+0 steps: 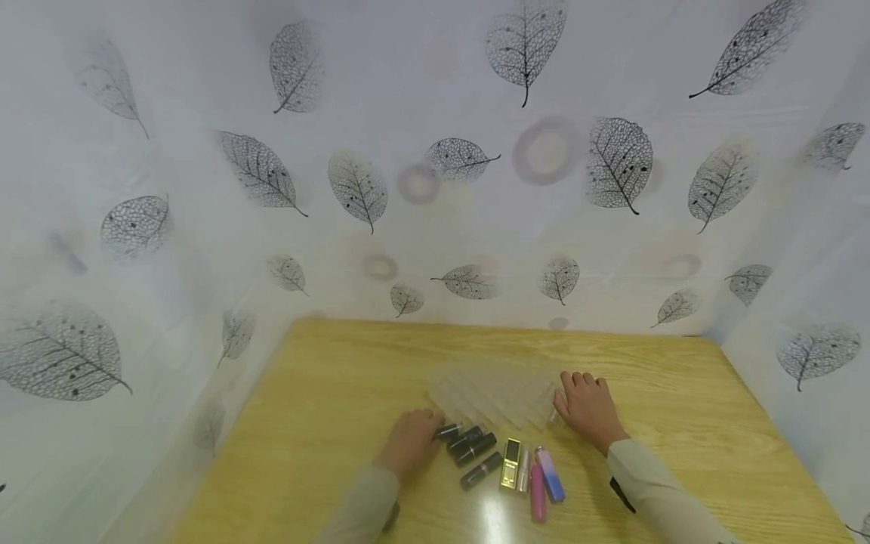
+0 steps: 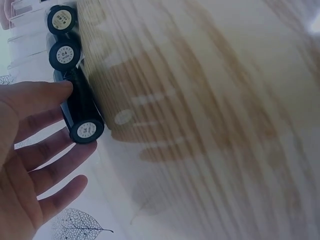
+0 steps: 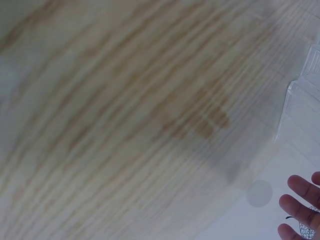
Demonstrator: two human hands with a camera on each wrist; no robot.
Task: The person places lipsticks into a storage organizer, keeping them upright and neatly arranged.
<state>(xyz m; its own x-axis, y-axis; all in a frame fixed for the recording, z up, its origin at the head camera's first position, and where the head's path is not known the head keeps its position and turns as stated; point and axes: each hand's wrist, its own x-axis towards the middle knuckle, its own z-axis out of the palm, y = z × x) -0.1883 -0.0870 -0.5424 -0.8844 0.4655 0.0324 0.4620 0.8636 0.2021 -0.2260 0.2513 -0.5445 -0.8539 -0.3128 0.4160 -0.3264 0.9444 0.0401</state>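
Lipstick (image 2: 81, 105) at the left of the black tubes (image 1: 465, 440), pinched by the left hand (image 1: 410, 443). I read this as the gripping step; next move calls for a steady lift, clear of neighbours. Casing dark, glossy, round; pale label on its end. Beyond, clear tray (image 1: 485, 393); right hand (image 1: 588, 410) at its right end, fingers loosely extended, apparently grasping nothing.

Pale beige left sleeve (image 1: 360, 505), matching right sleeve (image 1: 664, 493), black strip (image 1: 622, 496) along its underside
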